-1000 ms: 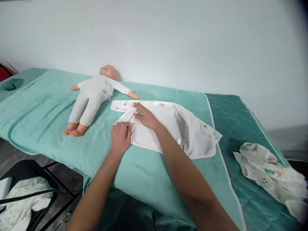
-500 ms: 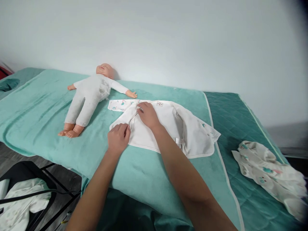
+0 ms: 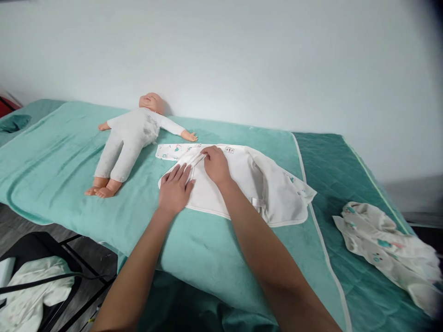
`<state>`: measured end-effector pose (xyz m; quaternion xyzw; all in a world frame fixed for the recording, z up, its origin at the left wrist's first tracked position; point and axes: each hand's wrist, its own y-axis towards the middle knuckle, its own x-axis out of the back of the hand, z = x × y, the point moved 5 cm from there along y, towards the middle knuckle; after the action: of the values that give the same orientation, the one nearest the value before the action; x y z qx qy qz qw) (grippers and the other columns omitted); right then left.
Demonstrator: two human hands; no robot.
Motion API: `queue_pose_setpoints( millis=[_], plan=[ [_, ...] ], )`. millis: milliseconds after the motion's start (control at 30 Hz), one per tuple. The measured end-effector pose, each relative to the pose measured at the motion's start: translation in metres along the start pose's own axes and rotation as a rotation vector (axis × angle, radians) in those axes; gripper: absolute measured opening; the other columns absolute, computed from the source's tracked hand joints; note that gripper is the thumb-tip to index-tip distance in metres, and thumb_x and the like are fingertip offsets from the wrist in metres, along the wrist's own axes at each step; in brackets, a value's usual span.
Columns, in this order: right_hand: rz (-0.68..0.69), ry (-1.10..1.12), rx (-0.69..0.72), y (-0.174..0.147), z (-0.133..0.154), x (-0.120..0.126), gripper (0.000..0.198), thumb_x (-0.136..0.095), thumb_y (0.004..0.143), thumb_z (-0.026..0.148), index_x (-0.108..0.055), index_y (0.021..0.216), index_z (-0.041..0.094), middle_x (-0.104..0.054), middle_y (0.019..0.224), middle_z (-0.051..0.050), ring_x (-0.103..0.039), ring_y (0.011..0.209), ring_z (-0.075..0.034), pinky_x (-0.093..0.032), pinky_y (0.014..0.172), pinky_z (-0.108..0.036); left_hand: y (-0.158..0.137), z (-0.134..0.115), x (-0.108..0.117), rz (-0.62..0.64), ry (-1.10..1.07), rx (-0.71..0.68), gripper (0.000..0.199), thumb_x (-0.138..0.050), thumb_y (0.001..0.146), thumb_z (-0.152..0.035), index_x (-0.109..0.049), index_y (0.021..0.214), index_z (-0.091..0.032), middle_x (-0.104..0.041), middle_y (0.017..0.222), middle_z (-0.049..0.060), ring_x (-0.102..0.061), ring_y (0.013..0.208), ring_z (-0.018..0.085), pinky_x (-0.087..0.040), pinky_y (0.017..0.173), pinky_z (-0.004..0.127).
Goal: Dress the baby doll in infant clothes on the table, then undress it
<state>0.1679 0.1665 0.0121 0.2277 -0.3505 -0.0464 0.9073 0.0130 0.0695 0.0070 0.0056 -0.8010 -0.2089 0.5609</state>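
A white baby shirt [image 3: 238,184] lies spread open on the green blanket, its inside facing up and printed sleeves out to both sides. My left hand [image 3: 175,188] rests flat on the shirt's left front panel, fingers stretched out. Near the collar, my right hand [image 3: 216,163] has its fingers curled and pinched on the shirt's edge, beside a small printed label [image 3: 229,150]. Behind and to the left, a baby doll [image 3: 129,129] in a white body lies on its back, one arm reaching toward the shirt's left sleeve.
The light green blanket [image 3: 69,157] covers most of the bed. On the darker quilted cover [image 3: 321,161] at right lies a crumpled printed baby garment [image 3: 384,244]. A black chair [image 3: 34,242] at lower left holds another light garment [image 3: 38,286]. A white wall [image 3: 242,60] stands behind.
My left hand has opened from a curled grip and moved slightly up and right, flattening onto the shirt. My right hand has shifted slightly right along the collar edge.
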Motion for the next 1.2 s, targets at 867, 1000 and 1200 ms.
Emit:
queue_pose_setpoints(
  millis=[867,1000,1200],
  plan=[
    [0.143,-0.174,-0.091,0.0,0.0,-0.008,0.031,-0.05,0.095,0.022,-0.065,0.121,0.016,-0.06,0.128,-0.015,-0.051,0.118,-0.032,-0.045,0.102,-0.046,0.107,0.053,-0.011,0.063,0.083,0.372,0.03,-0.041,0.103,-0.044,-0.062,0.109,-0.024,-0.076,0.097,0.008,-0.07,0.095,0.028,-0.044,0.076,0.032],
    [0.138,-0.243,-0.177,0.0,-0.006,-0.006,0.031,-0.05,0.096,0.022,-0.064,0.123,0.016,-0.059,0.131,-0.016,-0.05,0.121,-0.033,-0.045,0.098,-0.047,0.097,0.046,-0.008,0.094,0.109,0.35,0.032,-0.039,0.103,-0.045,-0.06,0.116,-0.025,-0.076,0.102,0.009,-0.07,0.096,0.03,-0.047,0.077,0.036],
    [0.107,-0.301,-0.244,-0.001,-0.009,-0.003,0.04,-0.052,0.094,0.025,-0.057,0.133,0.015,-0.053,0.143,-0.018,-0.045,0.128,-0.035,-0.042,0.103,-0.051,0.078,0.025,0.004,-0.061,0.136,0.182,0.031,-0.045,0.101,-0.028,-0.061,0.125,-0.018,-0.066,0.126,0.015,-0.062,0.116,0.032,-0.05,0.094,0.044]
  ],
)
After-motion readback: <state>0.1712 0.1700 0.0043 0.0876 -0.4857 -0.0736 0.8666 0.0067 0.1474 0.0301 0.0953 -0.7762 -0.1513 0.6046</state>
